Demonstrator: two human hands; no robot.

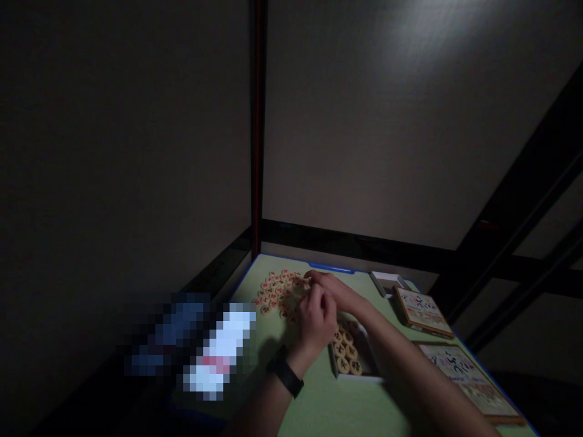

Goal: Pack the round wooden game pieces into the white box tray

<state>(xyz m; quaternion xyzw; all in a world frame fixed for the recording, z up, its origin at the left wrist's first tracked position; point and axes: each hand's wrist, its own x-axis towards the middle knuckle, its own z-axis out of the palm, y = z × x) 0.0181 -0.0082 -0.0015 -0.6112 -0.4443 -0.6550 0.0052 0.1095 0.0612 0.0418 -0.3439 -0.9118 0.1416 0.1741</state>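
Note:
Round wooden xiangqi pieces [274, 292] with red and black characters lie in a loose group at the far left of the table. My left hand [317, 314], with a dark band on its wrist, is closed beside this group; whatever its fingers hold is hidden. Just beyond and partly behind it, my right hand [328, 285] has its fingers bent down at the pieces' right edge, and I cannot make out what is in them. Below the hands, a shallow white box [371, 358] holds several pieces with black characters in rows, and the right forearm crosses over its edge.
The green table [319, 406] has a blue rim and stands against a wall corner. An open white box part [386, 285] lies at the back right. Two printed boxes [423, 309] lie along the right edge. A blurred-out bright rectangle [221, 352] is at left.

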